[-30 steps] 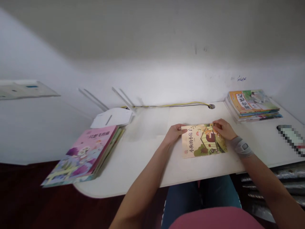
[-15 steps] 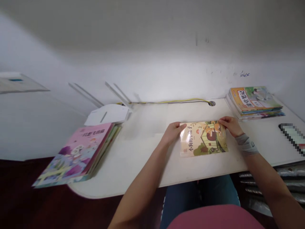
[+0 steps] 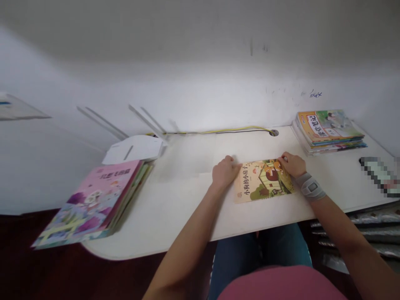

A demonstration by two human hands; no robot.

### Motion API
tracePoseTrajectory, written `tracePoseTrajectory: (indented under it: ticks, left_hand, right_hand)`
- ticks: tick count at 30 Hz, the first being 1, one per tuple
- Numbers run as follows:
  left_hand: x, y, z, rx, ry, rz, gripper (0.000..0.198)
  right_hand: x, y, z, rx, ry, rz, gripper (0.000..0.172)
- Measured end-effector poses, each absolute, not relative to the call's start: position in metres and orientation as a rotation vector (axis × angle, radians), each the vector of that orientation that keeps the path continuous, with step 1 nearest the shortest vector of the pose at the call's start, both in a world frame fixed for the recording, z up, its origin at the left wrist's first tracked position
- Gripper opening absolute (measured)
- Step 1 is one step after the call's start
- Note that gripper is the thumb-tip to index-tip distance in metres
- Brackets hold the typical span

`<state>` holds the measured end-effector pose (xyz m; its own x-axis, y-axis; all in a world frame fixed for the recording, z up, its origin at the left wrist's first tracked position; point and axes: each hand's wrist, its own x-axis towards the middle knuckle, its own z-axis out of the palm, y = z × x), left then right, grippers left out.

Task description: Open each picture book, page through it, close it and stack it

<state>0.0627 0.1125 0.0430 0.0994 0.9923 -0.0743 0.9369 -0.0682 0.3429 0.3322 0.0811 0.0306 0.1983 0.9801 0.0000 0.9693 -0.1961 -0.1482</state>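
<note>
A thin yellow picture book [image 3: 262,181] with a house on its cover lies flat on the white desk [image 3: 187,208] in front of me. My left hand [image 3: 224,171] rests with curled fingers at the book's left edge and grips it. My right hand [image 3: 292,164], with a grey band on its wrist, pinches the book's far right corner.
A stack of picture books with a pink cover [image 3: 93,204] hangs over the desk's left edge. A white router [image 3: 134,148] with antennas sits behind it. Another book stack [image 3: 328,131] lies at the far right. A yellow cable [image 3: 231,130] runs along the wall.
The book's cover, slightly lifted and glossy half a second ago, now lies flat. Both hands stay at its edges; the left hand has curled more.
</note>
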Motion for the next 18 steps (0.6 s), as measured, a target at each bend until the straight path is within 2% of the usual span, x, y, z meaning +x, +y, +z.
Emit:
tracePoseTrajectory:
  ticks: [9,15,18]
  left_hand:
    - [0.069,0.116,0.028,2.299,1.870,0.380,0.038]
    - [0.068,0.114,0.036,1.731,1.690,0.723,0.032]
    - [0.060,0.101,0.042,1.315,1.455,0.837,0.048]
  right_hand:
    - [0.321,0.079,0.033,-2.433,-2.033,-0.004,0.036]
    - [0.320,0.080,0.032,-2.439,-2.025,0.012,0.037]
    - [0.320,0.080,0.033,-2.430,-2.006,0.043,0.036]
